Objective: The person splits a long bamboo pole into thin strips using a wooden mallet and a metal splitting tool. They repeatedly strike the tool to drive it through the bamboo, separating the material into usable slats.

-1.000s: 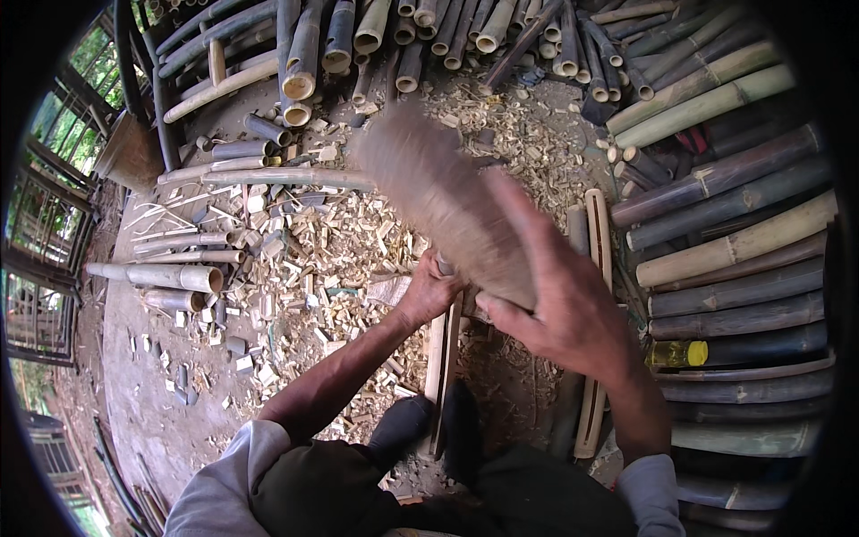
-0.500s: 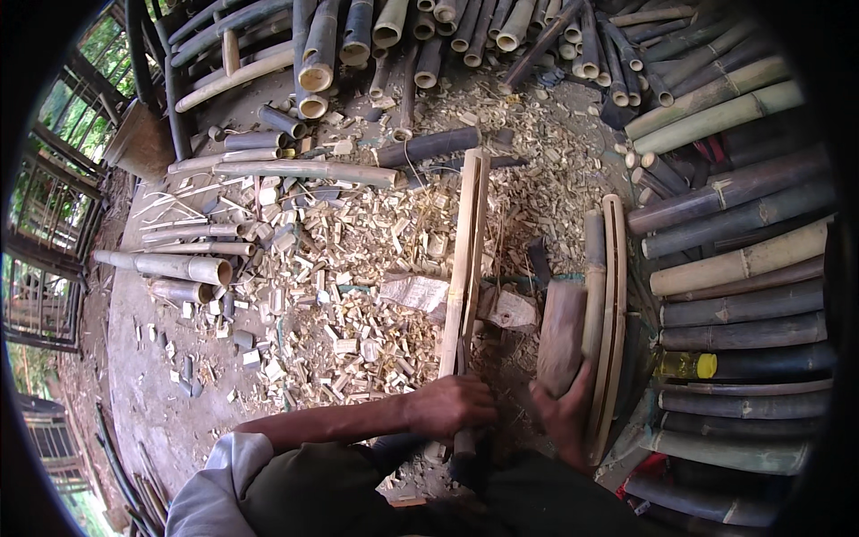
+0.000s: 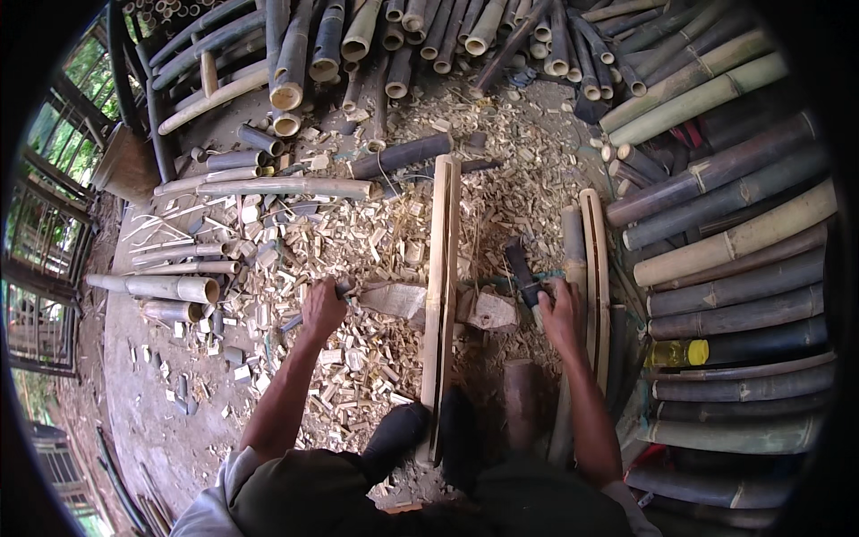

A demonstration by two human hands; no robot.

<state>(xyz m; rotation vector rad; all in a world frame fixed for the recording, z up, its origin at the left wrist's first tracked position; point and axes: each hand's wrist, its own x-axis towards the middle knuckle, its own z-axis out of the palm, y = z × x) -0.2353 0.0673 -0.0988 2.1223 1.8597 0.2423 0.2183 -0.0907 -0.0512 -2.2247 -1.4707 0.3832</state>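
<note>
My left hand is out to the left over the wood chips, closed round a tool with a dark handle; the rest of the tool is mostly hidden by the fist. My right hand is closed at the lower end of a dark, elongated piece, whose exact kind I cannot make out. Between my hands, a pale bamboo pole with a lengthwise split rests across a rough wood block, its near end between my feet. A brown wooden club stands or lies by my right foot, untouched.
Bamboo chips cover the floor. Split bamboo lengths lie just right of my right hand. Stacked bamboo poles line the right side, with a yellow-capped bottle among them. More bamboo lies at left.
My left hand has moved left, away from the split pole, with the tool. My right hand has let go of the wooden club and moved forward to grip the dark piece.
</note>
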